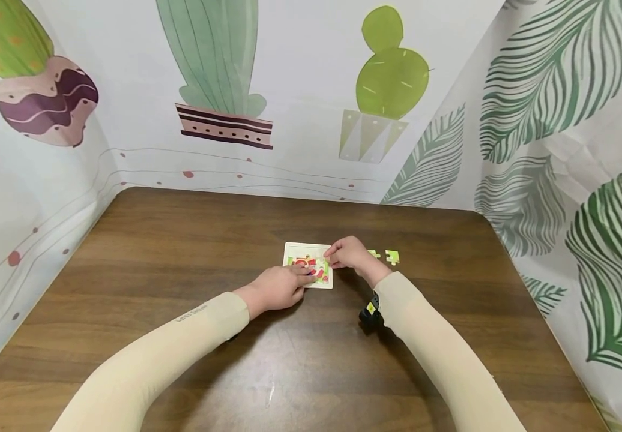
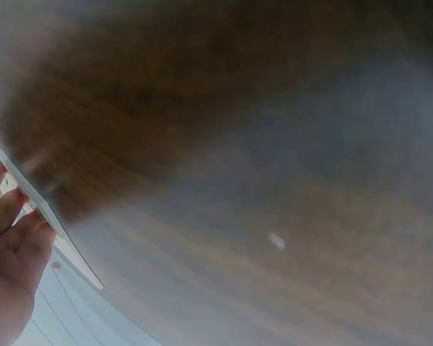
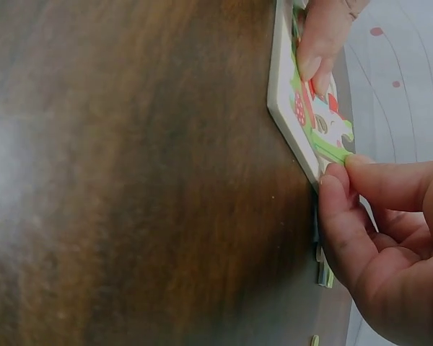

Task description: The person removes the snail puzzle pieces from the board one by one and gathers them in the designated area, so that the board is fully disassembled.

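Observation:
A small square jigsaw puzzle board (image 1: pixel 305 246) with a pale frame lies on the table, with red, green and white picture pieces inside. Fingers of my left hand (image 1: pixel 278 287) rest extended across its lower left part, pressing on the pieces. In the left wrist view that hand (image 2: pixel 14 267) shows only at the left edge, beside the board's rim. At the board's right side my right hand (image 1: pixel 350 253) pinches a green-edged puzzle piece (image 3: pixel 333 150) between thumb and index finger. That piece sits tilted over the frame, close to the picture pieces.
Two loose green puzzle pieces, one of them a plain-to-see piece (image 1: pixel 392 257), lie on the brown wooden table (image 1: pixel 208 228) right of the board. A dark wrist device (image 1: pixel 370 312) hangs under the right wrist. Walls with cactus and leaf prints stand behind and beside the table.

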A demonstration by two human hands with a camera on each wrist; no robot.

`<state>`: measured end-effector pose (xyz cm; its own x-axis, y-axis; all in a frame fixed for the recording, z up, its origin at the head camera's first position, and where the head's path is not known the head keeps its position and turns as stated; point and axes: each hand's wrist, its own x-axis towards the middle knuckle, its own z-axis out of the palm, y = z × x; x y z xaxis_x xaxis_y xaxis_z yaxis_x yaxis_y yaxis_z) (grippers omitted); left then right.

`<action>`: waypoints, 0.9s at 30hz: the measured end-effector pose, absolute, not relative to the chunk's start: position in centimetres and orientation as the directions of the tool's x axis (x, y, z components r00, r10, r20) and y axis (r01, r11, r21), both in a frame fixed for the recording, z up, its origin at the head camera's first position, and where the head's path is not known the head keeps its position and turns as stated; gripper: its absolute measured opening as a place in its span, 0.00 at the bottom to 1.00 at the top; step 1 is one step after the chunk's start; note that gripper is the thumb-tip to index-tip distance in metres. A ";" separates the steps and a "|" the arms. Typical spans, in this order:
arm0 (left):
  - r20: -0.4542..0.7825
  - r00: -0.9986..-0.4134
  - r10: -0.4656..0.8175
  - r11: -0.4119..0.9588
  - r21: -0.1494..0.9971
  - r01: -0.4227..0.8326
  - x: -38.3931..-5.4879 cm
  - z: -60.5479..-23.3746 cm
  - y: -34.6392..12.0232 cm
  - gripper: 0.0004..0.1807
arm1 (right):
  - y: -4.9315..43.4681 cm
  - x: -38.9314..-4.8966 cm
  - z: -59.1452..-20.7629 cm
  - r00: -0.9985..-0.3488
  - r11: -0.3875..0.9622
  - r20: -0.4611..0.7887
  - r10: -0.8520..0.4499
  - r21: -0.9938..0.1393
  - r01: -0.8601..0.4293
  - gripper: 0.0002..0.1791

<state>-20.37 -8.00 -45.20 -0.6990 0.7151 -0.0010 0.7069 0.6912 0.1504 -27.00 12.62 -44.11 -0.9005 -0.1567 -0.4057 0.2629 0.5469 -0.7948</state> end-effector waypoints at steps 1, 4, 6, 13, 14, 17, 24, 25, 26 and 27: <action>-0.001 -0.700 0.714 0.692 0.151 0.706 -20.4 -45.2 -8.0 0.22 | 12.6 -27.1 -44.1 -0.899 0.550 -0.409 -0.156 -0.792 0.265 0.10; -0.009 -0.704 0.710 0.696 0.158 0.700 -20.4 -45.1 -8.0 0.22 | 12.5 -27.2 -44.1 -0.895 0.556 -0.416 -0.161 -0.788 0.266 0.10; -0.008 -0.703 0.711 0.695 0.159 0.701 -20.4 -45.1 -8.0 0.22 | 12.6 -27.3 -44.0 -0.891 0.559 -0.423 -0.165 -0.784 0.269 0.10; -0.009 -0.697 0.717 0.688 0.169 0.706 -20.4 -45.2 -8.0 0.23 | 12.7 -27.4 -44.1 -0.884 0.548 -0.438 -0.165 -0.786 0.287 0.11; -0.012 -0.698 0.716 0.689 0.168 0.705 -20.4 -45.2 -8.0 0.23 | 12.6 -27.4 -44.1 -0.883 0.546 -0.439 -0.164 -0.786 0.289 0.11; -0.025 -0.698 0.715 0.692 0.160 0.704 -20.4 -45.1 -7.9 0.24 | 12.6 -27.4 -44.1 -0.881 0.544 -0.443 -0.166 -0.786 0.293 0.11; -0.034 -0.685 0.728 0.683 0.111 0.721 -20.5 -44.9 -7.8 0.23 | 12.6 -27.5 -43.8 -0.873 0.538 -0.457 -0.169 -0.785 0.306 0.11; -0.034 -0.683 0.729 0.682 0.112 0.723 -20.5 -44.9 -7.8 0.23 | 12.6 -27.5 -43.8 -0.872 0.536 -0.459 -0.169 -0.786 0.309 0.11; -0.033 -0.683 0.729 0.682 0.111 0.723 -20.5 -44.9 -7.8 0.23 | 12.6 -27.5 -43.8 -0.872 0.531 -0.460 -0.167 -0.787 0.313 0.11; -0.031 -0.683 0.730 0.682 0.109 0.723 -20.5 -44.9 -7.8 0.23 | 12.6 -27.5 -43.7 -0.872 0.524 -0.460 -0.169 -0.791 0.316 0.11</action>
<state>-20.53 -7.78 -44.87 -0.6831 0.7297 -0.0308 0.7234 0.6818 0.1092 -27.53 12.60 -43.70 -0.8717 -0.1691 -0.4600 0.3157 0.5243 -0.7908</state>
